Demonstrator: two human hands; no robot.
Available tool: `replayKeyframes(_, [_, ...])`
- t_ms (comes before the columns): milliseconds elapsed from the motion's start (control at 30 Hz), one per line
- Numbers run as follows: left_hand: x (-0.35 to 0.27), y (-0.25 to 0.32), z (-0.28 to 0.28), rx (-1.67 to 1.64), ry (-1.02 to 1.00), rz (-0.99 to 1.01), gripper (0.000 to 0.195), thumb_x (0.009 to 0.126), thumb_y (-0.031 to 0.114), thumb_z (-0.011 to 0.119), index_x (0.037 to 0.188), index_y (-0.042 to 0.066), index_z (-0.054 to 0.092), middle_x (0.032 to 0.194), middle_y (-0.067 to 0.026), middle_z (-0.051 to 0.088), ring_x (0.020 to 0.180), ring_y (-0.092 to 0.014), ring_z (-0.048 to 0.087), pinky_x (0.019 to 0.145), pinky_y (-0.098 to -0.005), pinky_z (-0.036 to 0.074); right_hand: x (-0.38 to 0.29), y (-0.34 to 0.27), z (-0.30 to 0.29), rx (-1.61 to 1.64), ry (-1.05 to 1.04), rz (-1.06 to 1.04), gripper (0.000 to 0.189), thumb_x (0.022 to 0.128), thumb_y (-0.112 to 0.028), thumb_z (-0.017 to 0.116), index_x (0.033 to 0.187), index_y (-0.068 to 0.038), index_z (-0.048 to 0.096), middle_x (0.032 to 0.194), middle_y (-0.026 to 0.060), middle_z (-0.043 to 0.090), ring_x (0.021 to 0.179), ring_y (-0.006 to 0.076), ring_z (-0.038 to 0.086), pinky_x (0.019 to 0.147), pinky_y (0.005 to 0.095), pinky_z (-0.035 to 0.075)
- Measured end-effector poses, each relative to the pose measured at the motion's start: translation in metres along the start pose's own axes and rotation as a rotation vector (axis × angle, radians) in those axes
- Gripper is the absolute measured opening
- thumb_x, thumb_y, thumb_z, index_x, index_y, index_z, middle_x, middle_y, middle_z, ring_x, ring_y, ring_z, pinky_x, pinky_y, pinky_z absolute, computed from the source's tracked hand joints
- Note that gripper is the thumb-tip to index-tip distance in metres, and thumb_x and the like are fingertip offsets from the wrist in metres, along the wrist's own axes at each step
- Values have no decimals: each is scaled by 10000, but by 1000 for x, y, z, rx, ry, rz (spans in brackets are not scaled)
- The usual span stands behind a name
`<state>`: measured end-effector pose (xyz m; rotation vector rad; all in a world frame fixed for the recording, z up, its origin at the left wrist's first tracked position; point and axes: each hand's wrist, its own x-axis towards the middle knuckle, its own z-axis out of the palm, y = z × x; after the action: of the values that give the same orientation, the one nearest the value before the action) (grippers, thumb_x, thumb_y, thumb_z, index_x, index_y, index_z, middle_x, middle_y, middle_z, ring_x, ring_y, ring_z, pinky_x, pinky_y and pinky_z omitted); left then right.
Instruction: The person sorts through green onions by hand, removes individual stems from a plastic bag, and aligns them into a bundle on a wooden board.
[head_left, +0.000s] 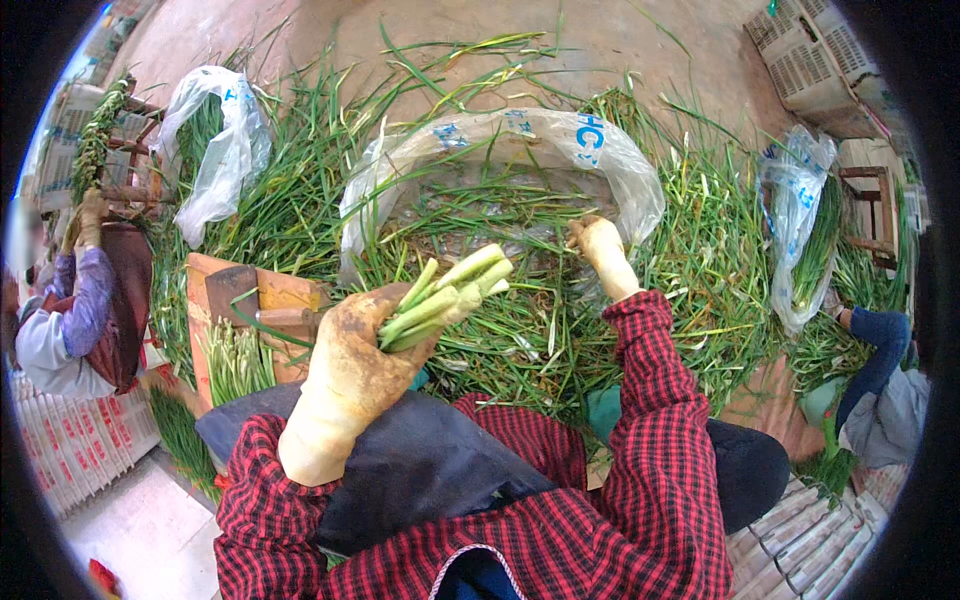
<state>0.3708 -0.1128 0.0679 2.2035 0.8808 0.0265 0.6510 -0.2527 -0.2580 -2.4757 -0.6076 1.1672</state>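
Note:
My left hand (367, 360), in a soiled cream glove, is closed around several thick pale-green stalks (450, 296) whose ends point up and to the right. Farther forward and to the right, my right hand (598, 244), also gloved, reaches over the leaf litter beside an opened clear plastic bag (630, 180); whether its fingers pinch a leaf is unclear. Long green leaves lie inside the bag. Left of my left hand, a cleaver (229, 292) with a wooden handle rests on a wooden board (196, 300), and a bundle of pale stalks (234, 364) lies beside it.
Loose green leaves (720, 247) cover the floor around the bag. Other plastic bags of greens stand at left (251, 142) and right (795, 217). A co-worker (75, 322) at left raises a leafy bundle; another (877, 375) sits at right. A plastic crate (810, 67) stands at upper right.

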Motion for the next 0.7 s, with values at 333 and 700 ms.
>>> replayKeyframes(333, [-1, -1, -5, 20, 7, 25, 304, 714, 175, 737, 964, 23, 654, 880, -168, 653, 810, -324, 632, 728, -365, 499, -36, -27, 44, -392, 149, -231, 329, 820, -389, 588, 998, -124, 667, 975, 128, 656, 910, 332, 612, 799, 420, 482])
replayKeyframes(700, [-2, 6, -6, -22, 42, 74, 249, 739, 204, 731, 901, 40, 636, 835, -121, 644, 758, -269, 620, 683, -341, 483, -28, -12, 57, -25, 70, -170, 415, 816, -415, 602, 1033, -64, 640, 993, 173, 646, 949, 335, 606, 824, 404, 466])
